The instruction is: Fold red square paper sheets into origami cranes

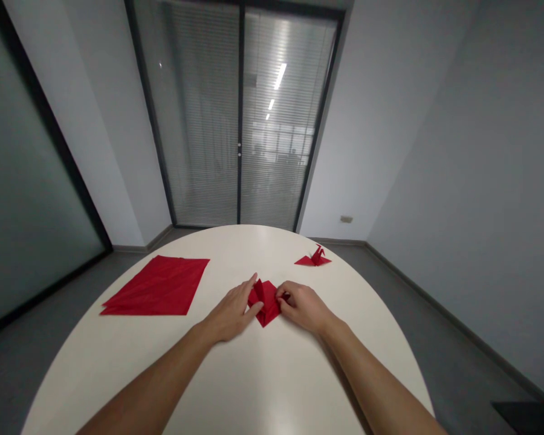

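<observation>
A partly folded piece of red paper lies on the table in front of me, with one flap standing up near its left side. My left hand holds its left side, the thumb pressing on the paper and the fingers stretched along the raised flap. At the right corner, my right hand pinches the paper between thumb and bent fingers. The hands cover both side corners of the paper.
The round white table carries a stack of red paper sheets on the left. A folded red paper crane stands near the far right edge. Beyond are a glass partition with blinds and a wall socket.
</observation>
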